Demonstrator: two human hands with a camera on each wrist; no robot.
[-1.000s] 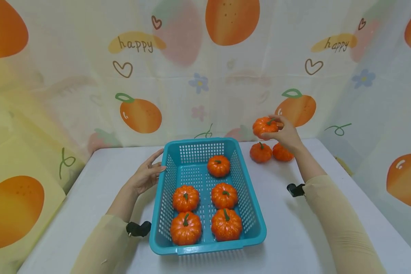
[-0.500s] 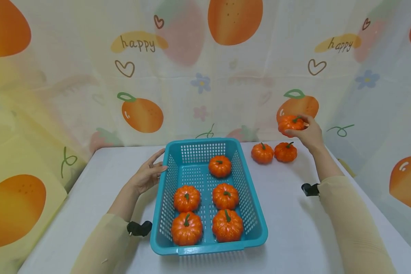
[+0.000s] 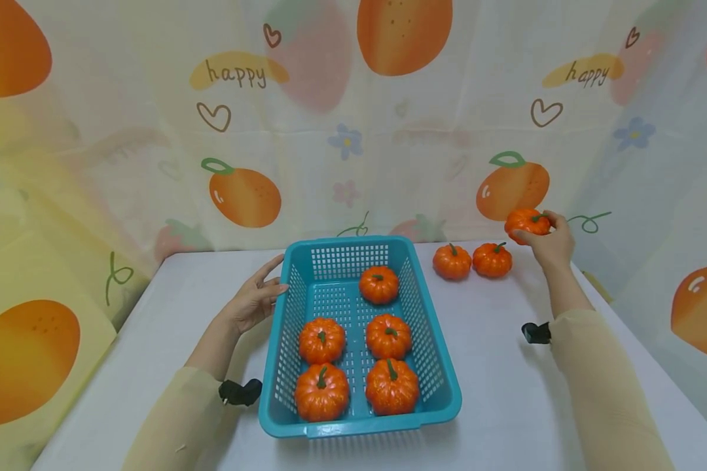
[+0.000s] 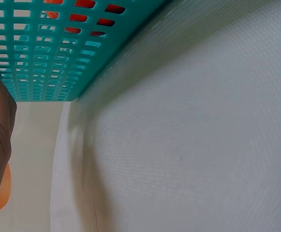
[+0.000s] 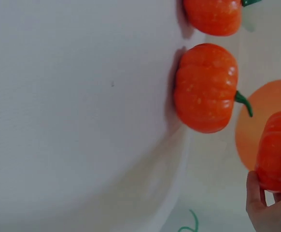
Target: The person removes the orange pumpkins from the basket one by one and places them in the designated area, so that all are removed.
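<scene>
In the head view my right hand (image 3: 555,243) holds a small orange pumpkin (image 3: 527,225) by its side, thumb in front. The pumpkin is raised at the table's back right, its green stem pointing right. Two similar pumpkins, a left one (image 3: 452,261) and a right one (image 3: 492,260), sit side by side to its left; the right wrist view shows the nearer pumpkin (image 5: 206,88) apart from the held one. My left hand (image 3: 253,302) is at the left side of a teal plastic basket (image 3: 275,353), its extended fingers touching the rim. Several pumpkins lie inside the basket.
The basket stands on a white-covered table (image 3: 495,392), near its middle. A fruit-print curtain (image 3: 353,157) hangs right behind the table's back edge. Inside the basket, the pumpkins sit in two columns, with one pumpkin (image 3: 379,285) at the far right.
My right hand has carried the held pumpkin rightward from above the two table pumpkins, then slightly lower, uncovering the right one. My left hand stays at the basket's rim.
</scene>
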